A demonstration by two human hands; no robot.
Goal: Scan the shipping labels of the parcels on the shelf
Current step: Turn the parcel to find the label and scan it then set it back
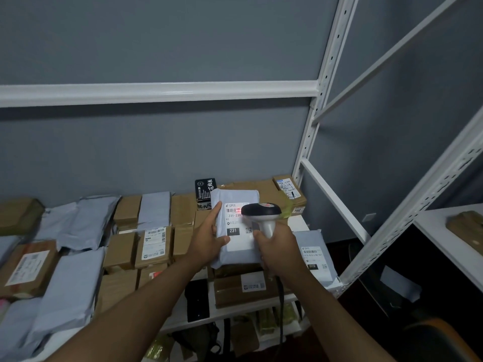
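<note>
Grey mailer (236, 231) is being scanned over the shelf (298, 223).
Left hand (207, 237) is gripping its left edge; right hand (277, 244) is aiming the scanner (261, 212) at its label (236, 220).

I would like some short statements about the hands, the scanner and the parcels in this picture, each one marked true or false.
1. The right hand grips the handle of the scanner. True.
2. The left hand holds a brown cardboard box. False: it holds a grey mailer bag.
3. Red light falls on the barcode of the label. True.
4. The black field on that label reads 010. False: it reads 231.
5. The scanner is cordless. False: a dark cable hangs from its handle.
</note>
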